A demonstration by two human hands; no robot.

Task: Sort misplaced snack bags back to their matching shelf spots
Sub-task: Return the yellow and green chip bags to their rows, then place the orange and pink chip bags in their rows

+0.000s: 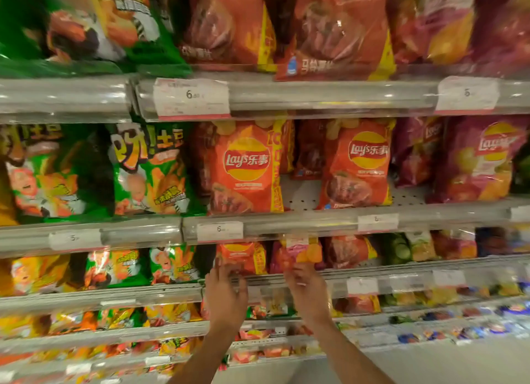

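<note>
Both my hands reach up to the third shelf from the top. My right hand (pixel 308 289) pinches the lower edge of a purple-pink chip bag (pixel 301 253) that stands among orange-red bags. My left hand (pixel 225 293) has its fingers straight, touching the bottom of an orange-red Lay's bag (pixel 243 256) at the shelf's front rail (pixel 372 272). More purple-pink Lay's bags (pixel 481 160) stand on the shelf above at the right. Orange-red Lay's bags (pixel 246 168) fill that shelf's middle.
Green potato-snack bags (pixel 149 171) fill the left of each shelf. Price tags (pixel 191 98) hang on the clear shelf rails. Green cucumber-flavour bags (pixel 398 249) stand right of my hands. Lower shelves hold several small mixed snack packs. Pale floor shows at the bottom right.
</note>
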